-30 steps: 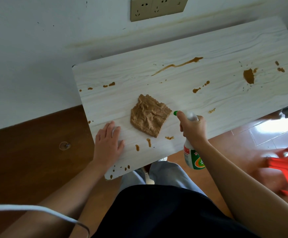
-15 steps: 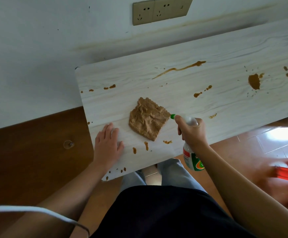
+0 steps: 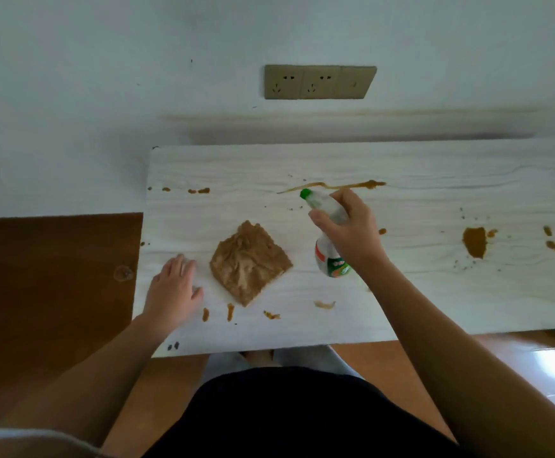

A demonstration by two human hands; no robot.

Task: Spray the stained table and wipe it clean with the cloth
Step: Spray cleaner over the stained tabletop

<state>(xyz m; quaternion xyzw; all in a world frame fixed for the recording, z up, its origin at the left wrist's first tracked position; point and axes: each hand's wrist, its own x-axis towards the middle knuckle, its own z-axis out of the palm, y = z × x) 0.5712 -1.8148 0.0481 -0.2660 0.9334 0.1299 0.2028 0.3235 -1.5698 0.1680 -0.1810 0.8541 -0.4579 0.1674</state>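
A pale wood-grain table (image 3: 418,292) carries brown stains: a long streak (image 3: 335,185) at the back, a large blot (image 3: 474,242) on the right, and small spots near the front and left edges. A crumpled brown cloth (image 3: 249,262) lies on the table, untouched. My right hand (image 3: 349,228) grips a white spray bottle (image 3: 327,239) with a green nozzle, held above the table right of the cloth, nozzle pointing back-left toward the streak. My left hand (image 3: 173,289) rests flat on the table left of the cloth, fingers straight.
A white wall with a beige socket strip (image 3: 319,82) stands directly behind the table. Brown wooden floor (image 3: 48,276) lies to the left, and glossy tiles (image 3: 550,368) show at the right. My dark-clothed lap is below the table's front edge.
My right hand has carried the spray bottle from the table's front edge up and back, over the surface toward the long streak. The left hand has stayed flat; the view has shifted.
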